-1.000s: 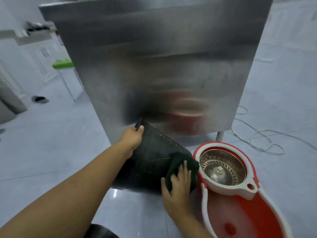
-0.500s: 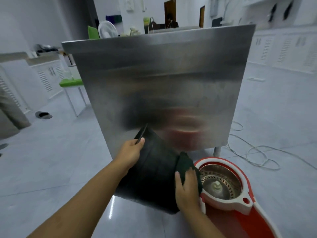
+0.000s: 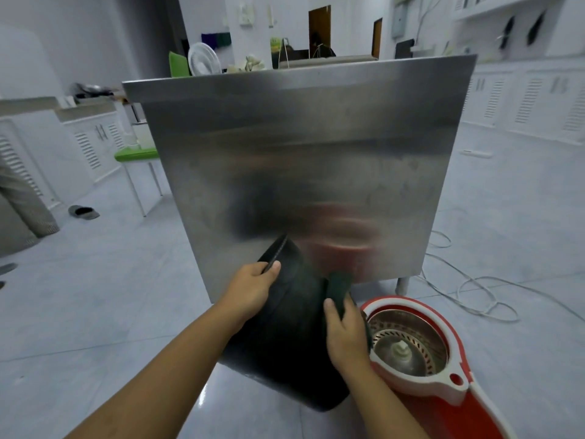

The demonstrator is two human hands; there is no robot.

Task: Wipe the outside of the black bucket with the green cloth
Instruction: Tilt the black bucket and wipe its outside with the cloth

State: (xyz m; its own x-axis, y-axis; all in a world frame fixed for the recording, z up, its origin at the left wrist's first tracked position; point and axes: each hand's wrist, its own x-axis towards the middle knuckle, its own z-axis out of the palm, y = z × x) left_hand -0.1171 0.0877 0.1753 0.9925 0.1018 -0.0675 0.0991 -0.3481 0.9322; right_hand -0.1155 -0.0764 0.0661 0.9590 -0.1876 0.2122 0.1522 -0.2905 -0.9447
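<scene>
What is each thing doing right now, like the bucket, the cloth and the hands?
Black bucket: tilted, held at the rim.
Green cloth: pressed on the bucket's side.
Left hand: gripping the bucket's rim.
Right hand: holding the cloth.
Red mop bucket: upright on the floor, spinner basket empty.
Steel cabinet: standing behind.

We see two bare forearms ending in bare hands, the left hand (image 3: 250,289) and right hand (image 3: 346,335); no sleeves, rings, watch or gloves.
</scene>
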